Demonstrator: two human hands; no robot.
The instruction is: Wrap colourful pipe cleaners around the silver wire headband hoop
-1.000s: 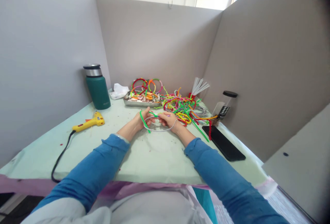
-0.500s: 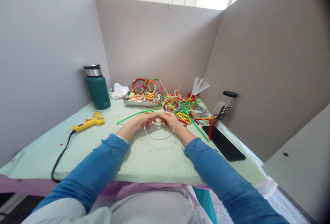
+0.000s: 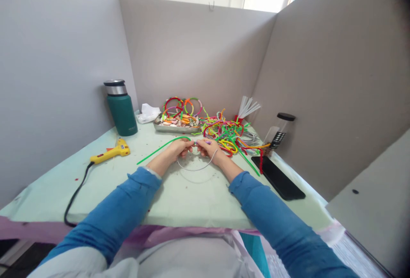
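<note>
So the fingers of our left hand (image 3: pixel 180 149) pinched the green pipe cleaner (image 3: pixel 162 146), its long tail sloping off leftward past that wrist. Our right hand (image 3: pixel 207 148) gripped the thin hoop (image 3: pixel 195 170) near its purple wrap (image 3: pixel 208 142), loop hanging between both hands over the surface (image 3: pixel 192 205).

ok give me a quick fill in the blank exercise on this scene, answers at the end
1. The long fuzzy stem extending from the left hand is coloured ____.
2. The thin pale loop hangs between the left hand and the ____ hand.
3. The glue gun lying on its side is coloured ____.
4. Seen by the wearer, the black phone lies to the ____ of the glue gun.

Missing words: green; right; yellow; right.
</note>
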